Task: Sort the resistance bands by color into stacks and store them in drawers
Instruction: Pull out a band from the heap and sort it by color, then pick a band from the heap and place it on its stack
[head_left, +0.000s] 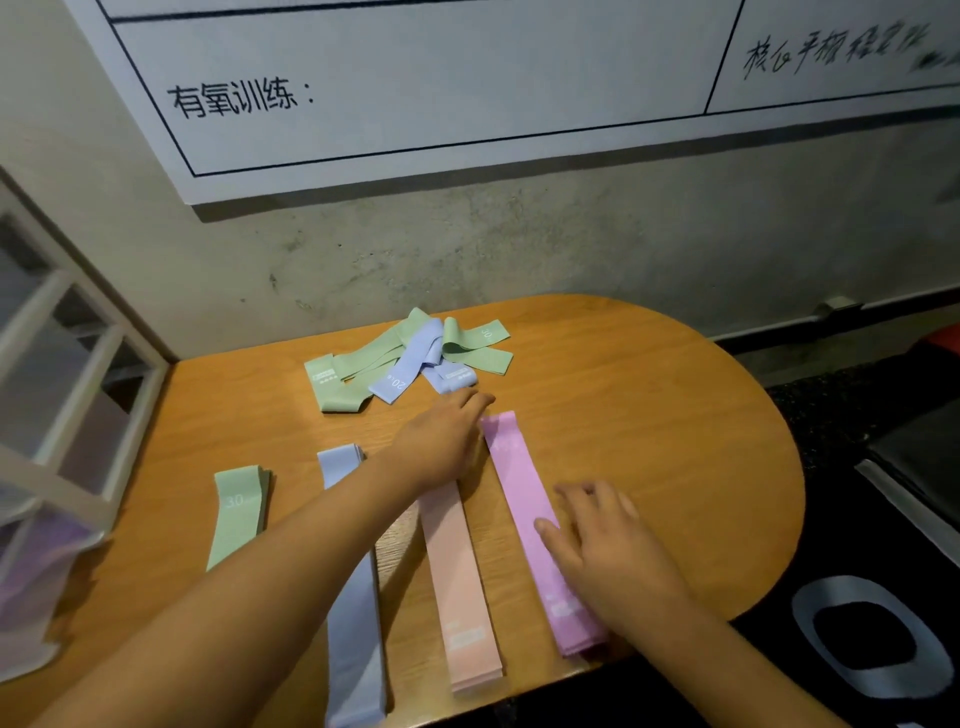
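A white-framed drawer unit with translucent plastic fronts (78, 364) is seen at the far left, beside the rounded wooden surface (649, 415). Four sorted stacks are laid side by side on the near part of that surface. A short stack of pale green resistance bands (236, 514) is placed furthest left, then a long stack of light blue bands (353, 623), which is crossed by the left forearm. Behind them, near the wall, an unsorted pile of green and blue bands (410, 358) is heaped. The left hand (441, 441) is stretched over the far end of a stack of peach bands (460, 587), its fingers (475, 402) extended and released, just beside the pile; contact cannot be told. A stack of pink bands (530, 525) is pressed flat by the right hand (608, 551), whose fingers (582, 493) are spread and released.
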